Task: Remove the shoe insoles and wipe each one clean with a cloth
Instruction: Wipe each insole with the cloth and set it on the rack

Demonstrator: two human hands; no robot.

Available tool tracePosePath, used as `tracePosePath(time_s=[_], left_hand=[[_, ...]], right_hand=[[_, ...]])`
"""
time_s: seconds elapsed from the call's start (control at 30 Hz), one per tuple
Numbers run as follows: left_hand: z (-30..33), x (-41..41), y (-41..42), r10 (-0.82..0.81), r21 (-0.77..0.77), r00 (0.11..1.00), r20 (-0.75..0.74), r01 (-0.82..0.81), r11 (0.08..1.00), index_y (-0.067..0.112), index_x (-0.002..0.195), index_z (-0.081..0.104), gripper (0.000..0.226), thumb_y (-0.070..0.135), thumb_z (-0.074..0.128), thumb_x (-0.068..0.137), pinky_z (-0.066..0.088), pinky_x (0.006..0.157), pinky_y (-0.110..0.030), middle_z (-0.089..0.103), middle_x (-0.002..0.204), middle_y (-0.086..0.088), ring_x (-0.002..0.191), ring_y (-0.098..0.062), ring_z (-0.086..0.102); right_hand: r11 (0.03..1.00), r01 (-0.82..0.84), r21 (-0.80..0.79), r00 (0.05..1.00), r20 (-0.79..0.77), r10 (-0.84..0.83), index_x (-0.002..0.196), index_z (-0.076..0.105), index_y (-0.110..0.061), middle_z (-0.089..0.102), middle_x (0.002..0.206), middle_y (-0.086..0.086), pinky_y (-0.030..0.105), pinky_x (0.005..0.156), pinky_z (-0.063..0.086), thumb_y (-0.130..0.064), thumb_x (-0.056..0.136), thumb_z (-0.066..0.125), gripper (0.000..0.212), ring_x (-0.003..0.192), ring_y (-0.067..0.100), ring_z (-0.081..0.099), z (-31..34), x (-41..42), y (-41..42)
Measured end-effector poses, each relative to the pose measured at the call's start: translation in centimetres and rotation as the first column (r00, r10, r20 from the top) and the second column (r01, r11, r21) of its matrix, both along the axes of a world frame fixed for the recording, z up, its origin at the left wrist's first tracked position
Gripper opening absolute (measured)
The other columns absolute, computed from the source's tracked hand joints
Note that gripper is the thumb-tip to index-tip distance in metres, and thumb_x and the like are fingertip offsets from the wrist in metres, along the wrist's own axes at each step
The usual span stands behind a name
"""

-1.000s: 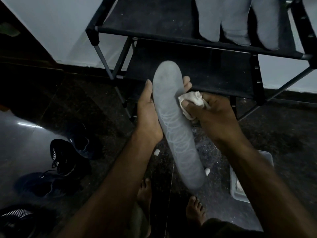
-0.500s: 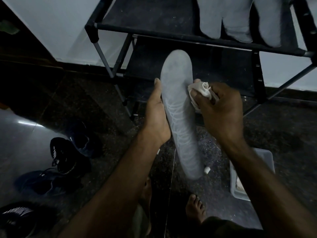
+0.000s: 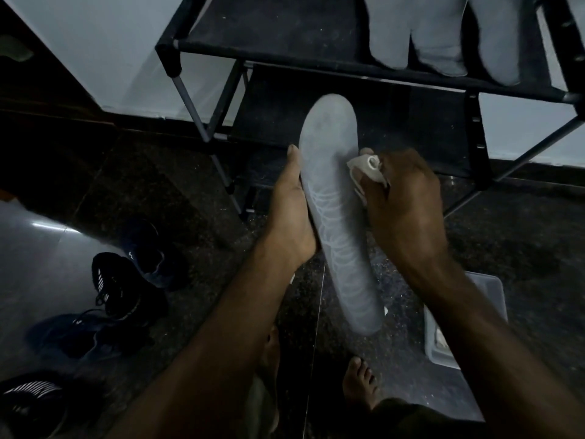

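Head view: I see the grey insole held up in the centre of the frame, its rounded toe end pointing to the top and its heel end toward the bottom, a pale line pattern running along its middle. The left hand grips it along its left edge, thumb lying up the side and fingers hidden behind. The right hand is closed round a bunched white cloth, which it presses against the insole's right edge just above the middle.

Behind them, across the top of the frame, stands a black shoe rack with metal legs; on its upper shelf at upper right lie three more grey insoles side by side. Black sneakers with white stripes sit on the dark glossy floor at lower left. A pale plastic tub shows at lower right, partly covered by the right forearm. Bare feet stand at the bottom centre.
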State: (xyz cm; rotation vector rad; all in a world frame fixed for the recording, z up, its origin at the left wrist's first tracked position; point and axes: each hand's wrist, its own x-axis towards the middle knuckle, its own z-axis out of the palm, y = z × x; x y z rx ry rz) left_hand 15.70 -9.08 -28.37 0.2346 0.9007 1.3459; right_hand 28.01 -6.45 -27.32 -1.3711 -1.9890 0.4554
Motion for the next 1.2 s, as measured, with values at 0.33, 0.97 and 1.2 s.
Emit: tracePosePath(time_s=[0.33, 0.97, 1.2], left_hand=[[0.3, -0.3, 0.1, 0.024, -0.016, 0.999, -0.030, -0.025, 1.000, 0.013, 0.096, 0.072, 0.065, 0.057, 0.024, 0.101, 0.057, 0.080, -0.037, 0.074, 0.094, -0.011, 0.090, -0.024, 0.070], [0.7, 0.0, 0.0, 0.060, -0.047, 0.997, -0.053, -0.063, 0.997, 0.005, 0.084, 0.078, 0.080, 0.054, 0.017, 0.102, 0.057, 0.078, -0.031, 0.073, 0.087, -0.012, 0.079, -0.020, 0.071], [0.1, -0.3, 0.0, 0.051, -0.072, 0.991, -0.123, -0.061, 0.996, 0.013, 0.103, 0.068, 0.060, 0.054, 0.025, 0.102, 0.059, 0.074, -0.032, 0.074, 0.092, -0.008, 0.082, -0.019, 0.071]], right_hand=[[0.996, -0.062, -0.070, 0.996, 0.061, 0.066, 0.100, 0.065, -0.004, 0.064, 0.099, 0.009, 0.000, 0.062, 0.035, -0.020, 0.098, 0.056, 0.018, 0.080, 0.007, 0.053, 0.6, -0.3, 0.0], [0.864, -0.322, -0.388, 0.925, 0.066, 0.375, 0.081, 0.059, -0.025, 0.060, 0.078, -0.015, 0.005, 0.056, 0.038, -0.029, 0.091, 0.064, 0.012, 0.067, -0.002, 0.056, 1.8, 0.3, -0.3], [0.991, -0.091, -0.098, 0.993, 0.062, 0.097, 0.107, 0.065, -0.005, 0.064, 0.105, 0.007, 0.012, 0.071, 0.045, -0.022, 0.096, 0.059, 0.021, 0.089, 0.013, 0.061, 0.6, -0.1, -0.1]])
